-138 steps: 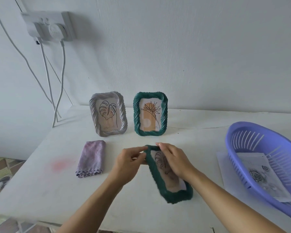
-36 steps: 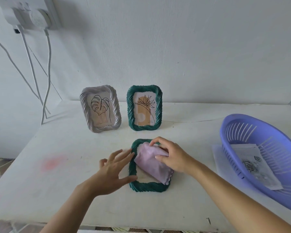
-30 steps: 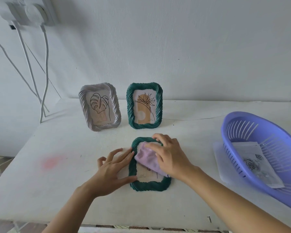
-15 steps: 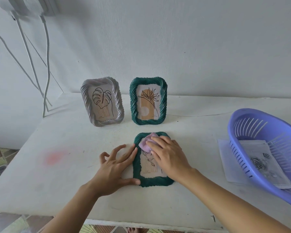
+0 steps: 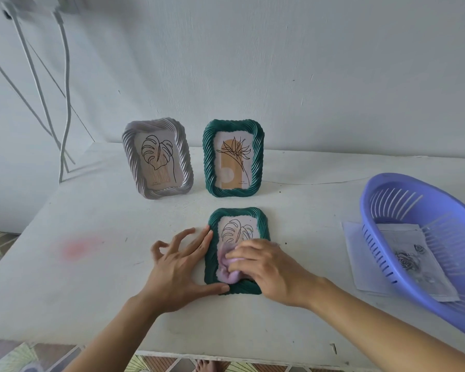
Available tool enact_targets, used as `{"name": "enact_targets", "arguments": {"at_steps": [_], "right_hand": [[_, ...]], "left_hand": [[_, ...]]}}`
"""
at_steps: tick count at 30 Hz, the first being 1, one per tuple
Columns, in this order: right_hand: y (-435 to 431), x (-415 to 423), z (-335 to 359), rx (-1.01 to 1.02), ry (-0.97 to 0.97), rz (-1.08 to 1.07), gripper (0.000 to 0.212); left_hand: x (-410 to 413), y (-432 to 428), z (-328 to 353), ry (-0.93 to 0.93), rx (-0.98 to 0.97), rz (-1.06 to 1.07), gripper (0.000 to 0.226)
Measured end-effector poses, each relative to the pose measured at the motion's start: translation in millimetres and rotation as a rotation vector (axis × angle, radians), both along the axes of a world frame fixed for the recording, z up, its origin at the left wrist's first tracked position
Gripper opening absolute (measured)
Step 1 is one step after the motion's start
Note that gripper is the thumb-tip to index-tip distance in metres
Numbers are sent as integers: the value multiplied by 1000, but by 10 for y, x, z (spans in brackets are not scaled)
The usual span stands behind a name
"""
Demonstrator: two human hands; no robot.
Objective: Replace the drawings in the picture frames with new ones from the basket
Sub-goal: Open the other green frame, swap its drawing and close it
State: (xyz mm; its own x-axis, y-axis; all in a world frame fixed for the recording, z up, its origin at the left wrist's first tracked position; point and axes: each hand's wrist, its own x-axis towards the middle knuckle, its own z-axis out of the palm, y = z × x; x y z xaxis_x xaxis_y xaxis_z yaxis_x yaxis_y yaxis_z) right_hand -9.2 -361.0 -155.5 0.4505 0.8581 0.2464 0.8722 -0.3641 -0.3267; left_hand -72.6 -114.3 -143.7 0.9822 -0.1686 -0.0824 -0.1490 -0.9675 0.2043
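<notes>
Now cloth (image 5: 230, 275) sits at the flat frame (image 5: 262, 224)'s near end, earlier its far end. The right grip (image 5: 269, 269) clutches cloth; left grip (image 5: 177, 267) open, flat, pressing frame's edge.

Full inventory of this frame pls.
grey picture frame: 1, grey, standing, back left
green picture frame: 1, dark green, standing beside it
flat picture frame: 1, dark green, face up mid-table
cloth: 1, lilac, on flat picture frame
basket: 1, purple, table's right
rose drawing: 1, grey, in basket
paper sheet: 1, white, under basket
cables: several, white, left wall
table: 1, white
left hand: 1, presses flat picture frame's left edge
right hand: 1, grips cloth
</notes>
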Motion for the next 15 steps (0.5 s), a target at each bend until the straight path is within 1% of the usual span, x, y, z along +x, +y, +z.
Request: {"name": "enact_targets", "arguments": {"at_steps": [3,7,12,15], "right_hand": [[-243,48,71,-38,-27,10,28],[-362,189,100,-31,-96,-140,30],[-57,347,92,10,-162,-359,25],[204,311,103,43,-113,-354,24]], "left_hand": [[1,9,-17,-10,-27,-5,114],[10,8,-6,12,-24,-3,113],[0,6,14,17,-23,1,113],[-9,-1,19,2,-17,7,113]]}}
